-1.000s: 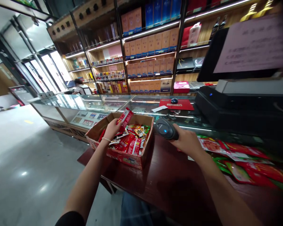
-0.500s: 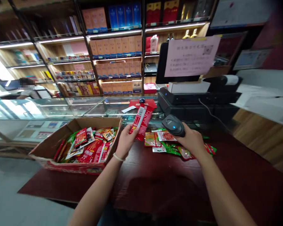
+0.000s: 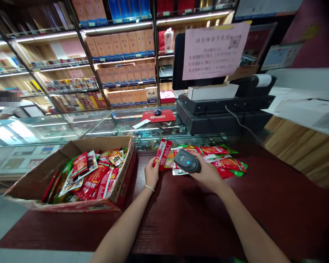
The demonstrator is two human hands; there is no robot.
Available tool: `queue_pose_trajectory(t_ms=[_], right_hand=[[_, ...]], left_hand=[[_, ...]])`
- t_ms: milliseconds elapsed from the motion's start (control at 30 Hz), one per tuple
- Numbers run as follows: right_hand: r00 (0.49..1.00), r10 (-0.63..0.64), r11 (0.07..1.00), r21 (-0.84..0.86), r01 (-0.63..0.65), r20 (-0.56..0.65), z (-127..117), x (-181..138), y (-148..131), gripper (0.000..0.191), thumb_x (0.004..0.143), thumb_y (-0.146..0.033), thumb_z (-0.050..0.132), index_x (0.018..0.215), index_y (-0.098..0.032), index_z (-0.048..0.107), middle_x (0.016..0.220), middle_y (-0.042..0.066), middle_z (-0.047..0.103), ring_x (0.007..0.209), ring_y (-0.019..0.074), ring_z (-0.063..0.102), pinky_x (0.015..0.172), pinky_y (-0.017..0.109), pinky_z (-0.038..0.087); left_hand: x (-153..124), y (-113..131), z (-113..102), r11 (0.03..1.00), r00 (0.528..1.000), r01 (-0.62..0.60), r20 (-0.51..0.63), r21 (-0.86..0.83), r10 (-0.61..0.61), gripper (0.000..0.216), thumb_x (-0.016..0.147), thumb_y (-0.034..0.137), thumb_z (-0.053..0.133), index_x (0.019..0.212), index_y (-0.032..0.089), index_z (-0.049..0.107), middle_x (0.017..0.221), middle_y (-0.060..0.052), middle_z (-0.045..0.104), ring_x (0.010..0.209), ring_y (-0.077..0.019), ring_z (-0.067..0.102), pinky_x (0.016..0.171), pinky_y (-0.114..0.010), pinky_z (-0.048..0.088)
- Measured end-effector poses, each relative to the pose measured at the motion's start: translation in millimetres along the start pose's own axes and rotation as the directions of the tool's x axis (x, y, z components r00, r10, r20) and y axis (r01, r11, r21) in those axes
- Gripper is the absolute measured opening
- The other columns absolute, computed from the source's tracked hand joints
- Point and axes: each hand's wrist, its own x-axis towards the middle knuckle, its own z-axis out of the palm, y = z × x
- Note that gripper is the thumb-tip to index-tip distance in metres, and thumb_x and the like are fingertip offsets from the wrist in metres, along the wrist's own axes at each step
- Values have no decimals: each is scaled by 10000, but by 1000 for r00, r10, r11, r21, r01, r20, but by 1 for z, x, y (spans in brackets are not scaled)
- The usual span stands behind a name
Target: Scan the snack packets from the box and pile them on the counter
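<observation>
Pinching a red packet (image 3: 165, 152) right of the carton (image 3: 128, 178), the left hand (image 3: 152, 175) faces a scanner (image 3: 185, 161) the right hand (image 3: 208, 176) grips; work seems partway: loose packets (image 3: 230, 163) farther right, other packets (image 3: 95, 181) inside.

On the dark-red wooden counter (image 3: 186, 226), an open brown cardboard box (image 3: 128, 175) stands left of flat red-and-green plastic packets (image 3: 224, 164). Behind both is a glass display case (image 3: 60, 128).

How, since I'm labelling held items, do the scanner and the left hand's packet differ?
The scanner is dark grey with a blue light; the packet is red with a pale strip. The scanner is bulky; the packet looks flat. The right hand holds the scanner, the left hand the packet. Both are hand-held.
</observation>
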Motion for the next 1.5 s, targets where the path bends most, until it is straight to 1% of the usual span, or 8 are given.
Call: queue_pose_trajectory(t_ms=[467, 633, 767, 867, 967, 1067, 1267, 1500], right_hand=[[999, -9, 997, 81, 13, -48, 9, 0, 19, 656, 729, -394, 734, 1343, -301, 521, 1064, 48, 748, 977, 295, 703, 787, 362, 540], [988, 43, 993, 119, -25, -148, 3, 3, 21, 584, 733, -406, 731, 1270, -277, 538, 1077, 66, 737, 996, 300, 693, 808, 382, 533], [966, 84, 988, 145, -50, -243, -3, 5, 27, 479, 741, -405, 713, 1176, -267, 567, 1025, 62, 738, 981, 294, 694, 806, 384, 531], [953, 86, 987, 156, -42, -290, -6, 6, 28, 443, 738, -402, 712, 1136, -263, 574, 997, 57, 739, 944, 284, 700, 792, 374, 534], [949, 83, 989, 144, -41, -303, -8, 5, 27, 429, 741, -409, 710, 1120, -261, 574, 992, 57, 738, 927, 283, 702, 782, 373, 535], [951, 86, 989, 141, -46, -297, -9, 5, 24, 431, 746, -410, 705, 1130, -264, 576, 990, 57, 739, 950, 290, 697, 786, 377, 532], [957, 98, 989, 130, -65, -272, -6, 4, 24, 423, 731, -383, 713, 1118, -271, 585, 965, 62, 745, 935, 292, 699, 766, 355, 523], [955, 78, 983, 183, -25, -287, 3, 12, 17, 441, 760, -416, 673, 1140, -211, 587, 1007, 101, 736, 945, 290, 693, 758, 368, 519]], left_hand=[[-1, -2, 1, 1000, 1000, 4, 2, 7, -4, 272, 880, 327, 568, 1062, 160, 682, 1035, -71, 728, 941, -203, 663, 857, -295, 489], [2, -2, -2, 993, 989, -51, -134, 108, 65, 436, 796, 138, 573, 1228, 174, 528, 1114, -79, 684, 956, -182, 667, 851, -281, 498], [7, 2, -11, 942, 963, -30, -241, 334, 116, 332, 785, 145, 609, 1106, 178, 532, 936, -54, 694, 818, -189, 677, 744, -277, 495], [8, 3, -15, 892, 975, -94, -139, 442, 172, 174, 850, 194, 572, 1022, 209, 596, 968, -53, 711, 883, -199, 677, 794, -290, 492], [7, 3, -13, 787, 958, -287, 157, 545, 240, 224, 899, 222, 531, 1085, 216, 654, 1121, -88, 704, 1044, -231, 634, 929, -341, 456], [3, 4, -6, 640, 900, -410, 404, 650, 166, 328, 911, 367, 561, 1192, 233, 665, 1287, -116, 636, 1166, -289, 549, 986, -417, 403], [-5, 8, 0, 501, 881, -441, 467, 744, 82, 522, 908, 592, 478, 1349, 330, 575, 1318, -116, 551, 1170, -315, 445, 961, -459, 344], [-5, 7, -1, 574, 868, -465, 476, 674, 145, 537, 907, 536, 521, 1364, 256, 559, 1274, -132, 566, 1180, -315, 472, 989, -488, 366]])
